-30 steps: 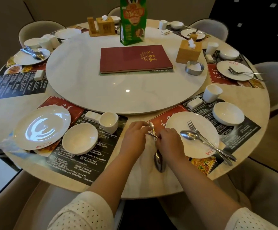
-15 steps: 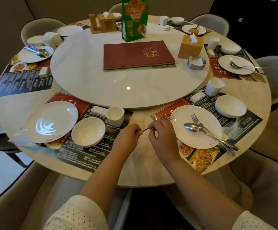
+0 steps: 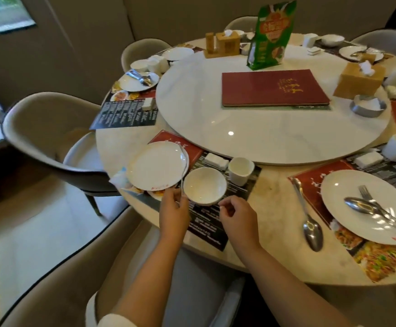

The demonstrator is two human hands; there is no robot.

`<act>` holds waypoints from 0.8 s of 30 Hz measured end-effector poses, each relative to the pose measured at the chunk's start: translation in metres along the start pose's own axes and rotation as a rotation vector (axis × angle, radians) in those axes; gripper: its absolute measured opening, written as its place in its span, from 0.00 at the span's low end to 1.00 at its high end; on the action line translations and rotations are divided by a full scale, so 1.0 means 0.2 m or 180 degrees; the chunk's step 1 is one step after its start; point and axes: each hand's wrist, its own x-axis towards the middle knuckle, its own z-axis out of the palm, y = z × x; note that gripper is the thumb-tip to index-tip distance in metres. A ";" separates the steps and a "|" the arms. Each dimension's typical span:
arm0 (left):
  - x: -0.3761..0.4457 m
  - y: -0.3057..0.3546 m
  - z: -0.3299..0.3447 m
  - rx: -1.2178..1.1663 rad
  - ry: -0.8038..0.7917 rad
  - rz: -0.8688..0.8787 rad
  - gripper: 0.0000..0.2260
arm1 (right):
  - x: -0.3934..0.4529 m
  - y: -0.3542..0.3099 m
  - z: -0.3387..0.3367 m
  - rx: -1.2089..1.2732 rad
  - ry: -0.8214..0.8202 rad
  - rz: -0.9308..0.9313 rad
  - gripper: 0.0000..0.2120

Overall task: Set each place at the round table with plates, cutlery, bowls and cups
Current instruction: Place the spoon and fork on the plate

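**Fork carried over to the bare place**

Both hands have swung left from the gap between the two settings, leaving the spoon [image 3: 310, 228] on the counter [image 3: 272, 192]. The left hand [image 3: 173, 210] pinches a thin fork [image 3: 183, 173] by its handle, the shaft running up over the plate's [image 3: 155, 166] right edge, beside the bowl [image 3: 204, 185]. The right hand [image 3: 236, 217] hangs loosely curled, holding nothing, near the bowl's front rim. The step appears to be laying cutlery here; next the fork needs lowering onto the plate, then the spoon fetching. The cup [image 3: 240, 169] stands behind.
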 end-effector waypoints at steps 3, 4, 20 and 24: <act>0.12 -0.07 -0.11 0.0068 0.0167 -0.0110 0.05 | 0.00 -0.04 0.08 0.0045 -0.0075 0.0065 0.06; 0.16 -0.09 -0.14 0.0140 0.0191 -0.0127 0.04 | 0.01 -0.04 0.10 0.0029 -0.0063 0.0081 0.06; 0.34 -0.24 -0.21 0.0035 0.0164 -0.0486 0.14 | 0.05 -0.08 0.20 0.0287 0.0125 0.0514 0.04; 0.33 -0.26 -0.21 0.0170 0.0124 -0.0330 0.17 | 0.06 -0.08 0.20 0.0315 0.0089 0.0538 0.04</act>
